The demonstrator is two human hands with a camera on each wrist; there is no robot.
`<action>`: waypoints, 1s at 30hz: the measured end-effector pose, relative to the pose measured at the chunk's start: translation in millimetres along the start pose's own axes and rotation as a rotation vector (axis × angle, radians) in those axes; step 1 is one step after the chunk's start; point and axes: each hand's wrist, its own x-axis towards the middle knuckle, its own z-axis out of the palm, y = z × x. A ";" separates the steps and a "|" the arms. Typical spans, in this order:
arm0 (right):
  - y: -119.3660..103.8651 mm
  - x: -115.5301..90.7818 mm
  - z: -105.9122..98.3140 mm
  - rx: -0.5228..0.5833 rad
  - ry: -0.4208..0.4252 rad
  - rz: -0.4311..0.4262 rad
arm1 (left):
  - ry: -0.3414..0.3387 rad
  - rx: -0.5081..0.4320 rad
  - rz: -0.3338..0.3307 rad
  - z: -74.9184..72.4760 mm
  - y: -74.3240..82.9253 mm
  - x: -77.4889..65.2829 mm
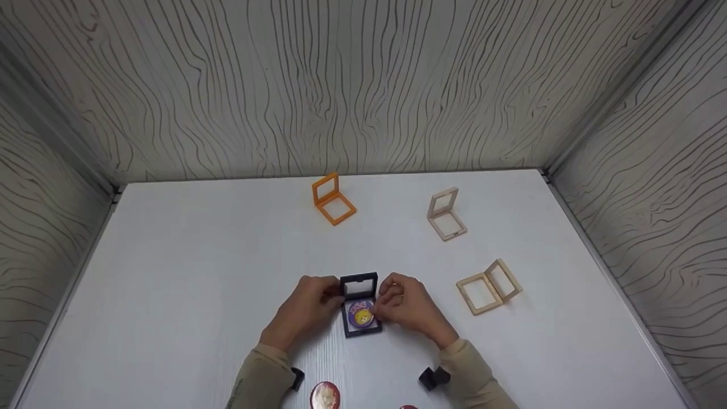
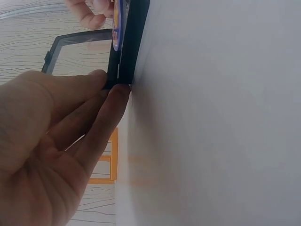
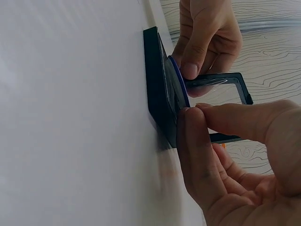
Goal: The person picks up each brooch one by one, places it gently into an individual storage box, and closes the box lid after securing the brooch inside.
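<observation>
A black hinged display frame [image 1: 363, 333] with clear film windows lies unfolded on the table, its lid raised at the back. On its lower half sits a round purple badge [image 1: 361, 314] with a yellow bear face. At the frame's left side, near the hinge, my left hand [image 1: 306, 304] pinches the frame between thumb and fingers, as the left wrist view shows. My right hand [image 1: 410, 304] pinches the right edge of the badge between thumb and index finger. In the right wrist view the badge [image 3: 178, 80] tilts slightly over the film of the lower half.
An orange hinged frame [image 1: 335, 210] stands unfolded at the back. To the right are a pale beige frame [image 1: 446, 218] and a light wood-coloured frame [image 1: 480, 289], both unfolded. A red-rimmed round badge [image 1: 325, 396] and part of another red thing [image 1: 408, 407] lie at the near edge.
</observation>
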 end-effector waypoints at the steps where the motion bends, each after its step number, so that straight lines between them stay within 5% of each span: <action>1: -0.7 0.1 -0.1 -0.004 0.002 0.000 | 0.000 0.001 0.000 -0.4 0.3 0.5; 12: -18.0 -5.3 0.9 -0.032 -0.005 0.015 | -0.004 -0.014 0.010 -0.8 0.9 0.2; 21: 1.5 1.5 -2.3 0.028 -0.034 0.007 | -0.024 -0.009 -0.019 -0.2 2.3 -0.3; 30: -1.7 1.3 -9.1 -0.081 -0.004 -0.116 | -0.056 -0.022 -0.036 -4.0 5.4 -2.1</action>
